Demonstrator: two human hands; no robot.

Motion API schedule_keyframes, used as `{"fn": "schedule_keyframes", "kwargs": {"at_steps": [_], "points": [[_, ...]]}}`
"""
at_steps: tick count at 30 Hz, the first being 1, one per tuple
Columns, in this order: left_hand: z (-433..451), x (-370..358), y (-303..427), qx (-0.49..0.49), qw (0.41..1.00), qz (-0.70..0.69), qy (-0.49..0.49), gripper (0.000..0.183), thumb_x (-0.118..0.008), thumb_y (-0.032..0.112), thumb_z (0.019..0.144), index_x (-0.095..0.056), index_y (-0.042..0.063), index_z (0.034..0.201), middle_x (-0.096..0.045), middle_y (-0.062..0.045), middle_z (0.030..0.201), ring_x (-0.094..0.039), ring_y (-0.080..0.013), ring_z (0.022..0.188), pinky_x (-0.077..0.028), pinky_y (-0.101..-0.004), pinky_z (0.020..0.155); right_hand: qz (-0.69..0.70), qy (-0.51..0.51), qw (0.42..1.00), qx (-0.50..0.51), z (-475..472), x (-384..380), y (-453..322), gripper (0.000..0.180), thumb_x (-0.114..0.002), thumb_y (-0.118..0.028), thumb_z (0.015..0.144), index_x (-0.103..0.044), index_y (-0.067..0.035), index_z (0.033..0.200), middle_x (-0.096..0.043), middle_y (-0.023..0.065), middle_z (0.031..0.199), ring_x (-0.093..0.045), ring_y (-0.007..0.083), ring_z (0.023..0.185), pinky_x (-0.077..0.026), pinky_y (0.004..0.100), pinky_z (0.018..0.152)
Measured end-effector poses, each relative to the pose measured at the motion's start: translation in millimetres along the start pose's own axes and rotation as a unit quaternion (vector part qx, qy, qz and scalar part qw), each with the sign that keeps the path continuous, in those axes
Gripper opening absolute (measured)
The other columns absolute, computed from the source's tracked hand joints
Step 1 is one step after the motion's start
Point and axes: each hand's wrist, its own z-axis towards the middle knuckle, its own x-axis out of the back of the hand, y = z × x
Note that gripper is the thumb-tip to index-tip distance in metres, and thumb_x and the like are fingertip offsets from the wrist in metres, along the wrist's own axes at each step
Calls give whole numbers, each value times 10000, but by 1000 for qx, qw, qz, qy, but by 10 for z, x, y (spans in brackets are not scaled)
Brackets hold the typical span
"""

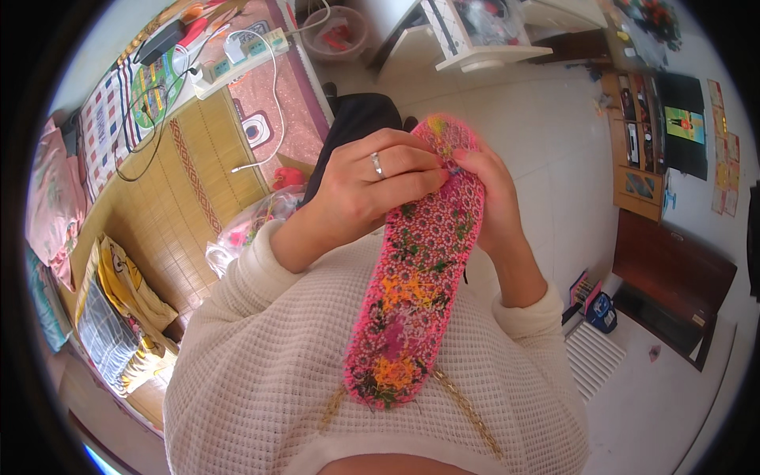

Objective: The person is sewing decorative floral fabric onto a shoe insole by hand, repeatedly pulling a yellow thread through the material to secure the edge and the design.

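Observation:
An embroidered shoe insole point(415, 267) with a pink stitched edge is held up in front of my chest. Flower patterns and loose orange, green and pink thread ends cover the side facing me. My left hand point(368, 184), with a ring on one finger, presses its fingertips on the insole's upper part. Around the far right edge wraps my right hand point(496, 196), its thumb on the surface close to the left fingertips. Whether a needle is between the fingers cannot be told. A clear plastic bag point(255, 222) with coloured contents lies beside my left forearm.
At the left, a bed with a woven mat point(196, 148) holds a power strip point(240, 62), a white cable point(276, 101) and folded cloths point(122, 314). A pink waste basket point(335, 35) stands beyond. A television point(683, 124) and a wooden cabinet point(638, 178) are at the right.

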Motion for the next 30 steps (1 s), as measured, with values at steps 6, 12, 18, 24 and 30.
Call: {"fn": "schedule_keyframes", "kwargs": {"at_steps": [6,12,18,24,30], "points": [[-33,-32,-22,-17,1000,-4,-25,261,-631,72,545,-606,14,798,-583,-62,841,-590,-227,806,-511,-300,650,52,10,998,-24,-12,58,3,469,-464,-82,837,-333,43,1270,-536,125,1065,-536,155,951,-430,275,828],[-50,0,-43,-20,999,31,-21,249,-620,68,559,-602,9,800,-573,-75,849,-589,-234,791,-511,-297,647,-579,74,768,263,-10,218,-145,315,-629,-58,770,-571,12,1072,-603,83,921,-552,154,895,-418,243,803],[-74,-7,-30,-12,1000,10,-14,250,-628,65,567,-593,6,807,-567,-81,869,-586,-245,780,-507,-303,639,-278,-44,940,194,6,206,39,169,-598,87,741,-616,-1,885,-599,81,918,-546,147,885,-415,252,806],[-133,-44,-61,39,996,-75,-40,233,-639,52,594,-587,18,819,-574,-90,856,-583,-255,779,-495,-312,665,-210,-55,958,190,26,178,103,101,-560,66,794,-542,2,869,-579,82,911,-545,161,903,-423,268,817],[-236,-57,-28,259,932,-251,17,213,-651,75,702,-590,-4,890,-607,-85,885,-589,-186,820,-467,-263,699,45,79,992,90,90,57,-189,108,-446,-142,915,-486,-41,915,-521,29,771,-546,143,765,-440,255,760]]}}
